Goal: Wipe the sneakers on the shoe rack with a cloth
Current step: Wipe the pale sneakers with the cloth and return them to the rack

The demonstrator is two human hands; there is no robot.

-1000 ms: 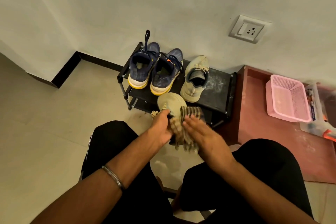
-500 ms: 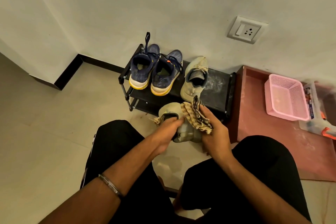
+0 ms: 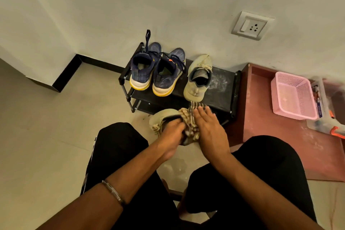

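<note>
A beige sneaker (image 3: pixel 163 116) is held off the rack, just in front of it, between my knees. My left hand (image 3: pixel 172 132) grips it, fingers tucked into its opening. A striped brown cloth (image 3: pixel 188 119) lies over the shoe, and my right hand (image 3: pixel 209 127) presses it flat with straight fingers. On the black shoe rack (image 3: pixel 222 84) stand two navy sneakers with yellow soles (image 3: pixel 141 69) (image 3: pixel 168 76) and the other beige sneaker (image 3: pixel 198 78), heels toward me.
A reddish low platform (image 3: pixel 261 127) lies right of the rack, carrying a pink basket (image 3: pixel 294 95) and a clear plastic box (image 3: pixel 324 115). The wall with a socket (image 3: pixel 250 25) rises behind the rack. White dust marks the rack's right part. My black-trousered knees flank the shoe.
My right hand went from bunching the cloth at the shoe's far side to laying it flat over the shoe. The held sneaker turned slightly in my left hand.
</note>
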